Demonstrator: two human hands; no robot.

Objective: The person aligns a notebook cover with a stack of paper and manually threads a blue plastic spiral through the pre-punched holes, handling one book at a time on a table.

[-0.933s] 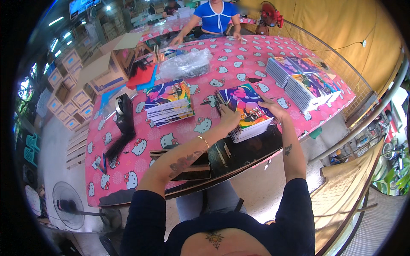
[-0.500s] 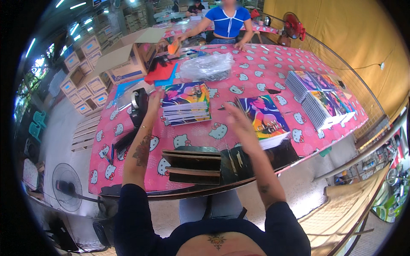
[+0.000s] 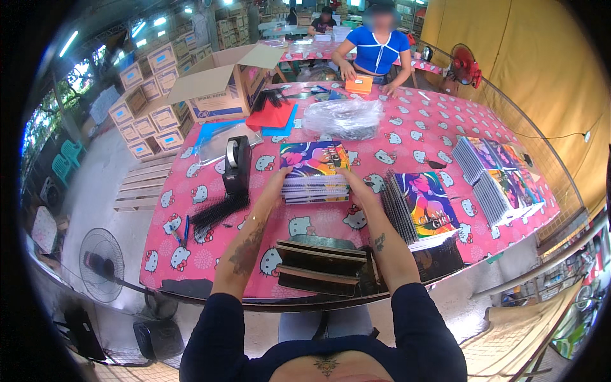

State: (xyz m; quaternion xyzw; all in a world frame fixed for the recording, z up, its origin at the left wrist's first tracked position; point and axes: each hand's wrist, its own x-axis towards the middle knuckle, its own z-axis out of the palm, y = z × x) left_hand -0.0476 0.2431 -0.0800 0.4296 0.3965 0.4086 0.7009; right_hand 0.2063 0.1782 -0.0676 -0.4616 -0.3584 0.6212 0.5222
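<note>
A stack of notebooks [image 3: 314,159] with colourful illustrated covers lies on the pink patterned table in front of me. My left hand [image 3: 277,183] grips its left side, thumb on the upper edge. On the opposite side my right hand [image 3: 358,186] holds the same stack, so it sits between both palms. The lower fingers of both hands are partly hidden. To the right stands a second stack of spiral-bound notebooks [image 3: 428,200], its black coils facing left. A black tape dispenser [image 3: 237,167] is left of my left hand, with a bundle of black plastic coils [image 3: 216,213] near it.
A dark wooden stand [image 3: 320,266] sits at the near table edge. Further right are bound notebook piles [image 3: 499,181]. Beyond my hands lie a clear plastic bag [image 3: 344,116], red and blue sheets [image 3: 270,116] and an open carton [image 3: 219,89]. Across the table, a person handles an orange pad [image 3: 359,84].
My right hand has left the right-hand notebooks and come to the middle stack. My left hand has drawn back from beside the tape dispenser onto that stack. The orange item moved right with the other person.
</note>
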